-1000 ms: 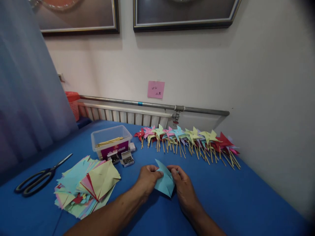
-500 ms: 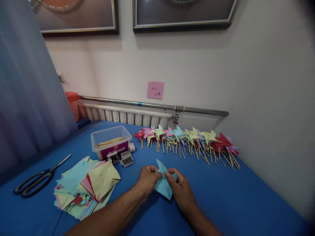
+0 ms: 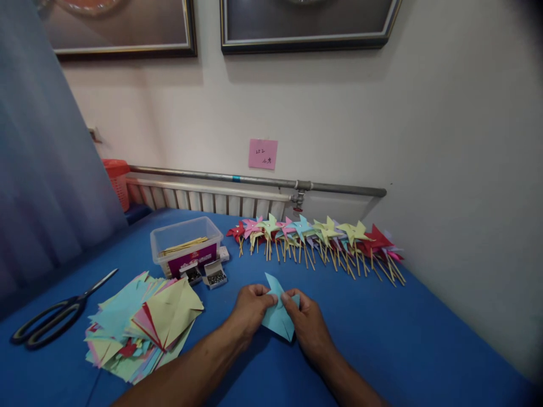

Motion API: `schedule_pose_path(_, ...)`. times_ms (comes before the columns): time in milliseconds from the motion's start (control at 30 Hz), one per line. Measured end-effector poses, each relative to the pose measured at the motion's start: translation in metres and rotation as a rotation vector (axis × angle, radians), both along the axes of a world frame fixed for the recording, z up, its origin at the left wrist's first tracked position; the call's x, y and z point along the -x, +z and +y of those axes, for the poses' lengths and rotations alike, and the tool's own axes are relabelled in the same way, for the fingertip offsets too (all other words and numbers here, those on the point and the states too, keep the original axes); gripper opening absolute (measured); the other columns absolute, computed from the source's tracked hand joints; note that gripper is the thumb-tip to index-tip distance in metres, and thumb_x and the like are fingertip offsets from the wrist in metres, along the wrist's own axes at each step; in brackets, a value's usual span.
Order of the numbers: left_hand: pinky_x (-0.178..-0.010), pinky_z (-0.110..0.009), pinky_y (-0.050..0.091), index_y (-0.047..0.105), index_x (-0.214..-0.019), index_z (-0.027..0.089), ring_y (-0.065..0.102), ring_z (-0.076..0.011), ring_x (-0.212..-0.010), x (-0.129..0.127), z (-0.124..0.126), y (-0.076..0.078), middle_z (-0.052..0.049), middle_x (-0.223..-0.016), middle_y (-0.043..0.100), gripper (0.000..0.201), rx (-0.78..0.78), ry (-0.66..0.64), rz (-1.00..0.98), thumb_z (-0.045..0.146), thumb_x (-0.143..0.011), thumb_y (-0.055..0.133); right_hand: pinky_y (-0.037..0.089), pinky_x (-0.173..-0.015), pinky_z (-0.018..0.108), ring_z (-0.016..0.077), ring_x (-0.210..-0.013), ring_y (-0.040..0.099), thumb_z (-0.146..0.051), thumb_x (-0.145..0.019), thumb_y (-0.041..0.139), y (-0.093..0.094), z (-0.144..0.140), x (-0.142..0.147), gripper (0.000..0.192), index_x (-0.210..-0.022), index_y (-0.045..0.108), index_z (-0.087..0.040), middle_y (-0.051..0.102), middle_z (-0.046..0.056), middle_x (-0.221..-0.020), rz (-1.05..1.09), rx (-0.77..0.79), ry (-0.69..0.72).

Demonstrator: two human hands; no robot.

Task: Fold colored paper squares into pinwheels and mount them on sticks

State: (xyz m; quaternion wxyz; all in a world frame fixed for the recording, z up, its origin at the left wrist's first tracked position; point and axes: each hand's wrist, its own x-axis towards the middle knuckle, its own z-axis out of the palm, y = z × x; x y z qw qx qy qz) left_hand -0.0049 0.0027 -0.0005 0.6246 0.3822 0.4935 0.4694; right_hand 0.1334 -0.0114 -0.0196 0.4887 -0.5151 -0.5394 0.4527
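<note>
A light blue paper square [image 3: 279, 322], cut in from its corners and partly folded, is held between both hands above the blue table. My left hand [image 3: 251, 310] pinches its left side near the middle with thumb and fingers. On the right side, my right hand [image 3: 306, 317] grips it, the thumb pressed near the centre and the fingers behind. One pointed blade of the paper sticks up between the hands. The near corner hangs down with a cut line showing. The fingertips behind the paper are hidden.
A pile of coloured paper squares [image 3: 144, 325] lies left, beside black-handled scissors [image 3: 63, 314]. Behind it stand a clear plastic box [image 3: 186, 249] with wooden sticks and small boxes of metal pins [image 3: 215, 276]. Finished pinwheels [image 3: 326, 234] line the back, before the pipe [image 3: 263, 182].
The whole view has shifted slightly, so things appear a little further left. Both hands keep hold of the blue paper, with hardly any change in their grip.
</note>
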Motion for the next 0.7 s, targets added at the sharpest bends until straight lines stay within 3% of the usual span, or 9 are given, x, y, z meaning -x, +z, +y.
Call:
schedule_pose_path(433,-0.048,-0.024,0.034,0.058,-0.061,0.015,0.045,-0.0096,-0.045,-0.0007,0.0024,-0.0057,0.002,-0.050,0.054,0.031,-0.019,-0.004,0.016,0.036,-0.053,0.079,0.036,-0.049,0.025,0.0150,-0.052,0.047,-0.055,-0.088,0.053,-0.0018,-0.0018,-0.0010,0.036,-0.080,0.061,-0.022,0.054,-0.004,-0.056,-0.224,-0.078,-0.078)
schedule_pose_path(700,-0.048,-0.024,0.035,0.058,-0.061,0.015,0.046,-0.0100,-0.045,-0.0013,0.0016,-0.0045,0.002,-0.050,0.055,0.029,-0.005,0.004,0.029,0.033,-0.054,0.079,0.037,-0.050,0.025,0.0152,-0.052,0.050,-0.057,-0.084,0.058,-0.0055,0.0008,-0.0022,0.036,-0.079,0.057,-0.022,0.058,-0.004,-0.057,-0.172,-0.035,-0.053)
